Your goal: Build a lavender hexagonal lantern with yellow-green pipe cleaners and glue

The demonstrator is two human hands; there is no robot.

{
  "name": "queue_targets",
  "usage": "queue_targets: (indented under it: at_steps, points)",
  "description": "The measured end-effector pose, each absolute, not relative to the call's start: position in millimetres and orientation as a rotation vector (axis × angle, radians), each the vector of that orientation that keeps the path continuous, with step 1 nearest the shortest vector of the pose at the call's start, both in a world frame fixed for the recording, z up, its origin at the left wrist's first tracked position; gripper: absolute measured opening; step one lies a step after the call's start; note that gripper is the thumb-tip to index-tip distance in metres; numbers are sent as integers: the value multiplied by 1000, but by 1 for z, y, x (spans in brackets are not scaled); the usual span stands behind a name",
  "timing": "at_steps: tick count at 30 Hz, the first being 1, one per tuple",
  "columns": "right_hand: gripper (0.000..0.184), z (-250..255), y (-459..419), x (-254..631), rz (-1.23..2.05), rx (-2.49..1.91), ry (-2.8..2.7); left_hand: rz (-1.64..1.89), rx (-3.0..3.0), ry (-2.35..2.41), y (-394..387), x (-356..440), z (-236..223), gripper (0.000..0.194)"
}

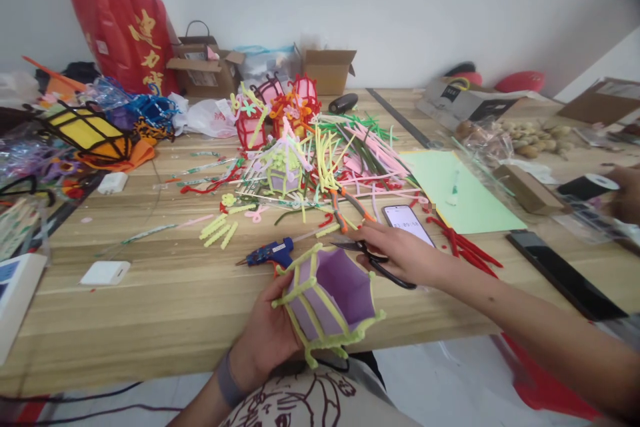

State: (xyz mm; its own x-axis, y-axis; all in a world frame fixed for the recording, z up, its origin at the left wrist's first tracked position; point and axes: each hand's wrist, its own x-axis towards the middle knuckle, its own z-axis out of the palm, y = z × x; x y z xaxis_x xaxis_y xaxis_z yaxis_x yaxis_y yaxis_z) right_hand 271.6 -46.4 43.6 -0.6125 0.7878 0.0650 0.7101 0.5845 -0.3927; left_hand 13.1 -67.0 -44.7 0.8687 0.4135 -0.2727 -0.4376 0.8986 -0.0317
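My left hand (273, 323) is wrapped round a purple lantern (313, 303) edged with yellow-green pipe cleaners, held tilted over the table's front edge with its hollow inside facing right. In my right hand (393, 247) is a pair of black-handled scissors (373, 257), blades pointing left just above the lantern's upper rim. A blue hot glue gun (267, 253) lies on the table beyond the lantern. Behind the scissors rest orange-and-grey-handled pliers (345, 203) and a lit phone (407, 223). Short yellow-green pipe cleaner pieces (219, 230) lie farther left.
Loose pipe cleaners (360, 160) and finished lanterns (295, 103) fill the table's middle. A green sheet (463, 190), a dark phone-like slab (565, 273) and red pipe cleaners (467, 250) lie right. Another person's hand (625, 193) is at the right edge, near a black spool (587, 187).
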Motion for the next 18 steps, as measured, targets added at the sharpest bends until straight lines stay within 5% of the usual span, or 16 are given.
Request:
queue_targets:
  at_steps: [18]
  points:
    - [32,74,-36,255,398,-1098,-2916,369,-74,335,-72,17,-35,27]
